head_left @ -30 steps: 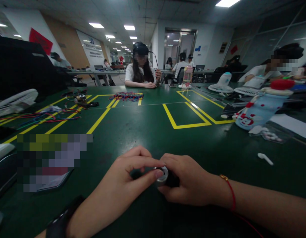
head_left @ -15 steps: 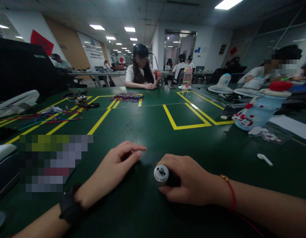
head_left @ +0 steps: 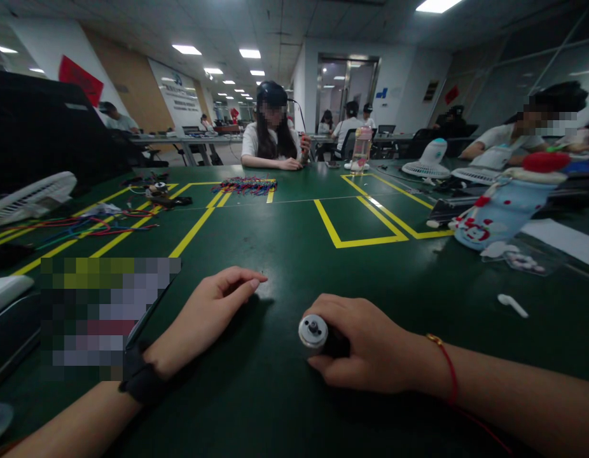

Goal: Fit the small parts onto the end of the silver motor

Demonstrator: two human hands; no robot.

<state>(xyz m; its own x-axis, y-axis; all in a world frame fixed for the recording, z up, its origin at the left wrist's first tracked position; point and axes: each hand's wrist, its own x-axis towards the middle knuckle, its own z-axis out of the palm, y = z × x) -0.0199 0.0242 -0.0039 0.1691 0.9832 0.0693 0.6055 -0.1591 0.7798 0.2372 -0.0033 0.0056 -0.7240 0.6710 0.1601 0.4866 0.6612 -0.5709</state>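
Silver metal cylinder [head_left: 313, 331] in the right hand [head_left: 366, 346], thumb and fingers wrapped around its side, grip closed. Round end face points up at the camera: dark stub in the centre, small holes beside it. Location: over the green worktop [head_left: 285, 254], well short of the far edge. Can't tell if its base touches down.

Left hand [head_left: 221, 296] is apart from it, left and slightly farther out, thumb tip and index close together; can't tell if they pinch anything. Black wristband [head_left: 140, 375] on that wrist, red cord [head_left: 451, 375] on the other.

Rest: white earbud [head_left: 512, 305] and blue bottle [head_left: 509, 207] toward the right edge, loose wires [head_left: 98, 226] toward the left edge, wire bundle [head_left: 245, 186] near the far edge.
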